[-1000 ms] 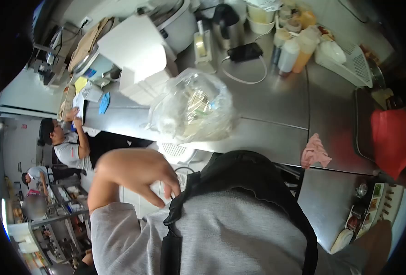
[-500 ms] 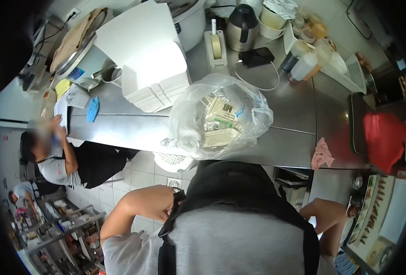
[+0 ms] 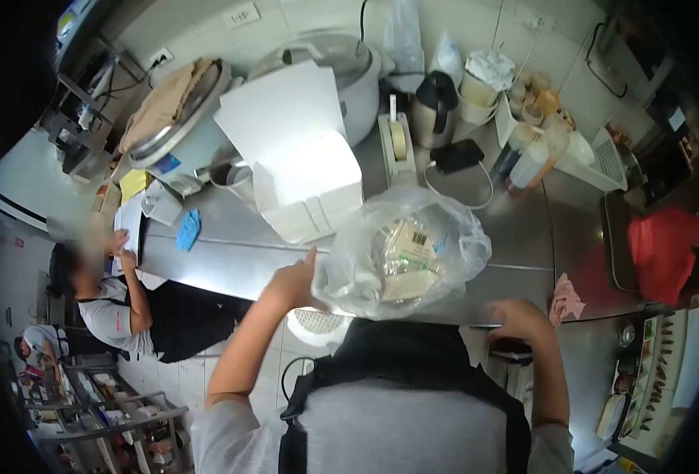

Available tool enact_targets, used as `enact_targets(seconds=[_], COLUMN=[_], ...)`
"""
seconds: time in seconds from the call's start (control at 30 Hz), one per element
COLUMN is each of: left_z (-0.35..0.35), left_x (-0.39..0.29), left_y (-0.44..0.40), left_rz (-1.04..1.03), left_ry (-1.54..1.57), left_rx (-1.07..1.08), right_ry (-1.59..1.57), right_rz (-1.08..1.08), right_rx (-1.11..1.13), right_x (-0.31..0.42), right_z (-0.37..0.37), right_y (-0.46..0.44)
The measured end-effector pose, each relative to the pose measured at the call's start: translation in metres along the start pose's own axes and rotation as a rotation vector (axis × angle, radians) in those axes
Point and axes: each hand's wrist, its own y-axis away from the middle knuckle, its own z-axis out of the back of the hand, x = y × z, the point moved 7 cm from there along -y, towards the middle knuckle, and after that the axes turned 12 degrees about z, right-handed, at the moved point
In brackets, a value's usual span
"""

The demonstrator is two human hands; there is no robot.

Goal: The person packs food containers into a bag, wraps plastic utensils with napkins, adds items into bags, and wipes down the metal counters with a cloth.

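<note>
A clear plastic bag (image 3: 349, 272) with pale packets inside sits at the counter's front edge. My left hand (image 3: 293, 283) is at the bag's left side, index finger stretched out, nothing visible in it; whether it touches the bag is unclear. To the right of the bag, my right hand (image 3: 519, 317) is over the counter edge with fingers apart and empty. Behind the bag on the left stands a stack of white cartons (image 3: 306, 209), the top one with its lid raised. A pink cloth (image 3: 566, 300) lies beyond my right hand.
A tape dispenser (image 3: 398, 150), a steel jug (image 3: 434, 114) and a phone (image 3: 458, 156) with a white cable stand behind the bag. Sauce bottles (image 3: 528, 164) are at the back right. A co-worker (image 3: 120, 316) stands at the counter's left end near a blue glove (image 3: 189, 229).
My left hand has risen from the strap at my chest to beside the bag. My right hand has come up from low on the right to the counter edge. The view has shifted.
</note>
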Motion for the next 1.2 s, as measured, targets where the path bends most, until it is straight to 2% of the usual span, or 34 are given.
enact_targets(seconds=[0.03, 0.07, 0.1, 0.13, 0.23, 0.37, 0.47, 0.53, 0.6, 0.7, 0.73, 0.8, 0.87, 0.93, 0.97, 1.0, 1.07, 1.1, 1.13, 1.17, 1.2], left_z=[0.006, -0.019, -0.048, -0.028, 0.018, 0.077, 0.112, 0.106, 0.096, 0.1, 0.105, 0.09, 0.067, 0.081, 0.104, 0.123, 0.132, 0.126, 0.118, 0.109, 0.094], left_x=[-0.018, -0.028, -0.039, -0.073, -0.151, -0.192, -0.155, -0.11, -0.079, -0.062, -0.064, -0.089, -0.134, -0.146, -0.135, -0.122, -0.108, -0.107, -0.118, -0.128, -0.148], left_y=[-0.005, -0.037, -0.062, -0.046, 0.003, 0.077, 0.107, 0.081, 0.039, 0.038, 0.045, 0.049, 0.069, 0.106, 0.121, 0.135, 0.144, 0.135, 0.129, 0.123, 0.124], left_rz=[-0.115, -0.522, -0.366, -0.296, -0.463, -0.888, -0.904, -0.635, -0.372, -0.259, -0.252, -0.445, -0.67, -0.739, -0.813, -0.878, -0.931, -0.929, -0.985, -1.017, -1.083], left_ry=[0.215, 0.493, 0.504, 0.406, 0.565, 0.358, 0.534, 0.598, 0.527, 0.765, 0.783, 0.946, 0.929, 0.79, 0.777, 0.747, 0.7, 0.7, 0.718, 0.736, 0.755], left_rx=[-0.134, -0.353, -0.063, -0.145, -0.366, -0.644, -0.826, -0.885, -0.815, -0.663, -0.673, -0.389, -0.232, -0.115, -0.358, -0.602, -0.841, -0.838, -0.643, -0.448, -0.06], right_ry=[0.035, 0.07, 0.073, 0.074, 0.058, -0.408, -0.763, -0.822, -0.673, -0.597, -0.39, -0.16, -0.358, -0.563, -0.659, -0.53, -0.272, -0.15, -0.412, -0.457, -0.503], right_rz=[-0.016, -0.027, 0.181, 0.395, 0.521, 0.496, 0.538, 0.577, 0.535, 0.494, 0.652, 0.772, 0.711, 0.635, 0.59, 0.56, 0.636, 0.746, 0.848, 0.889, 0.928], right_rx=[-0.208, -0.412, -0.546, -0.667, -0.777, -1.022, -1.1, -1.12, -1.174, -1.115, -1.151, -1.054, -1.07, -1.067, -1.041, -0.986, -1.029, -1.125, -1.054, -1.013, -0.969], right_x=[-0.013, -0.023, -0.002, 0.027, 0.052, 0.046, 0.055, 0.069, 0.083, 0.072, 0.108, 0.144, 0.159, 0.152, 0.142, 0.154, 0.18, 0.194, 0.216, 0.238, 0.261], right_z=[0.007, 0.014, 0.02, 0.023, -0.005, 0.024, 0.063, 0.09, 0.115, 0.095, 0.1, 0.087, 0.073, 0.062, 0.062, 0.068, 0.093, 0.104, 0.112, 0.116, 0.12], right_y=[-0.012, -0.023, -0.046, -0.067, -0.132, -0.133, -0.087, -0.064, -0.06, -0.07, -0.049, -0.05, -0.055, -0.065, -0.074, -0.063, -0.029, -0.011, -0.003, 0.001, 0.004])
